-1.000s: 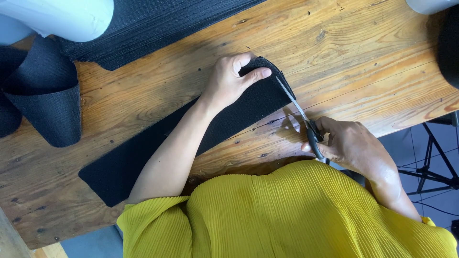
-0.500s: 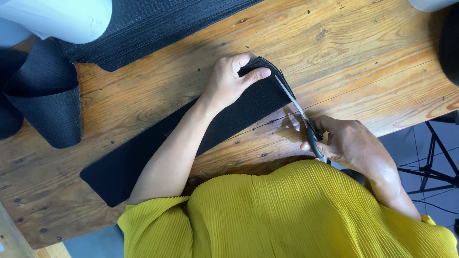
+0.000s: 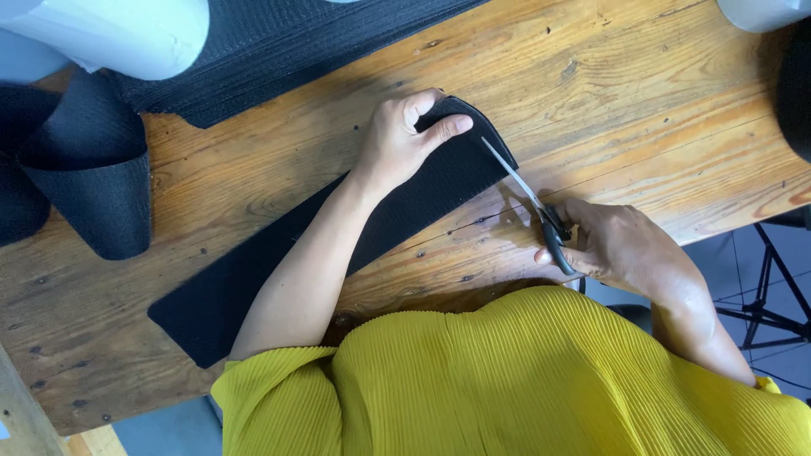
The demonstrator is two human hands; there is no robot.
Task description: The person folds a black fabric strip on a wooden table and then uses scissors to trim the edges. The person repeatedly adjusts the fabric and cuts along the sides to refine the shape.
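View: looking straight down from the person's head onto a wooden table (image 3: 642, 93).
Black strip: a long, flat piece of black material (image 3: 279, 270) lies diagonally across the table, its far end rounded.
Left hand: the left hand (image 3: 404, 135) presses flat on the rounded end of the strip, fingers spread and curled slightly over its edge, pinning it down.
Right hand: the right hand (image 3: 617, 241) is closed around the handles of a pair of scissors (image 3: 534, 203), near the table's front edge.
Scissors: the blades point toward the strip's rounded end, tips at its edge.
Nearby: a curled black band (image 3: 93, 181) sits at the left; dark textured fabric (image 3: 296, 42) lies along the top.
Clothing: a yellow pleated top (image 3: 524, 380).
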